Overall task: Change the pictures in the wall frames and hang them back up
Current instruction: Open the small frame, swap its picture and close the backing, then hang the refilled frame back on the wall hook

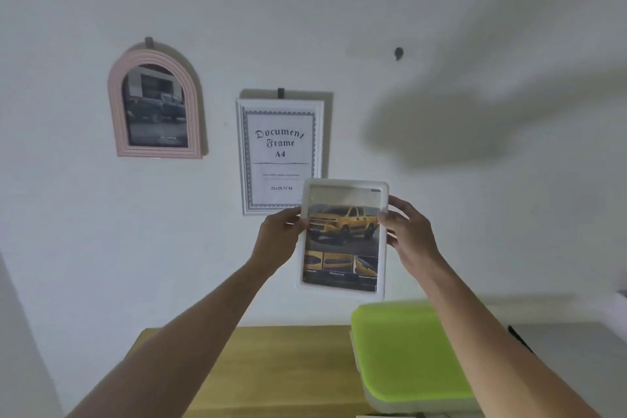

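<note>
**White frame held up, bound for the free hook**

Both hands hold a white frame [343, 237] upright in front of the wall, picture side toward the person, a yellow pickup print showing in it. The left hand [279, 237] pinches the left edge, thumb on the front; the right hand [407, 231] grips the right edge, fingers curled behind. Holding opposite edges likely keeps it level and leaves the back free to catch a hook

The frame sits low and right of the document frame [281, 154], overlapping its lower right corner. A bare hook [398, 53] waits up and to the right, probably the target. The pink arched frame [155, 105] hangs far left, with a dark truck picture. Below, near, are a wooden table [271, 366] and a green-lidded box [407, 349]
</note>
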`<action>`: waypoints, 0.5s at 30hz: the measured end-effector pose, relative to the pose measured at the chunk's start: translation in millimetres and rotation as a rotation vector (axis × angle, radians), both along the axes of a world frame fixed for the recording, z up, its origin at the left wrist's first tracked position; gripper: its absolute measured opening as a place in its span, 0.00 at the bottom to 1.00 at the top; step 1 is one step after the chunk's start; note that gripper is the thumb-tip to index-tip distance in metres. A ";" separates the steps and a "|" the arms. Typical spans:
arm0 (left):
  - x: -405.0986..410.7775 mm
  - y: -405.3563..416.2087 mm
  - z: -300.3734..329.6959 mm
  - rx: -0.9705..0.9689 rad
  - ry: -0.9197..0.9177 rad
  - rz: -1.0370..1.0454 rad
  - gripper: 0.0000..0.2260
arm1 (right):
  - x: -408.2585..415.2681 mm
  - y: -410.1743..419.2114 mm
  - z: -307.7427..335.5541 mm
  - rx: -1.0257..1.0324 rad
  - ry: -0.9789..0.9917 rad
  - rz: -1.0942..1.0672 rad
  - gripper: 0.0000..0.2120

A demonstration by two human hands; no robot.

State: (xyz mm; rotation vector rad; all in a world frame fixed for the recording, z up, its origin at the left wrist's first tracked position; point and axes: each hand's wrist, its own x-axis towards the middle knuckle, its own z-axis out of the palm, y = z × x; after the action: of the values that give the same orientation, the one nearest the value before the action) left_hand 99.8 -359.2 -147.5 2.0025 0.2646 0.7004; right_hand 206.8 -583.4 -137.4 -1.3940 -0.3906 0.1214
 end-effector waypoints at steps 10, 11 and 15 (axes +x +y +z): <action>116.1 -48.5 89.7 0.070 -0.190 -0.001 0.19 | 121.8 -47.6 85.2 -0.181 -0.412 -0.184 0.16; 126.7 -52.1 99.8 0.089 -0.203 0.005 0.20 | 132.9 -50.3 96.1 -0.178 -0.436 -0.198 0.16; 162.7 -66.2 142.2 0.179 -0.250 0.077 0.21 | 170.0 -57.1 140.0 -0.158 -0.489 -0.239 0.18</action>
State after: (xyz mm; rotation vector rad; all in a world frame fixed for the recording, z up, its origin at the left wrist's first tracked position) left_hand 262.4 -425.5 -5.3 2.0549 0.1337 1.0454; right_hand 376.8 -640.4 2.6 -1.6128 -0.6234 -0.3998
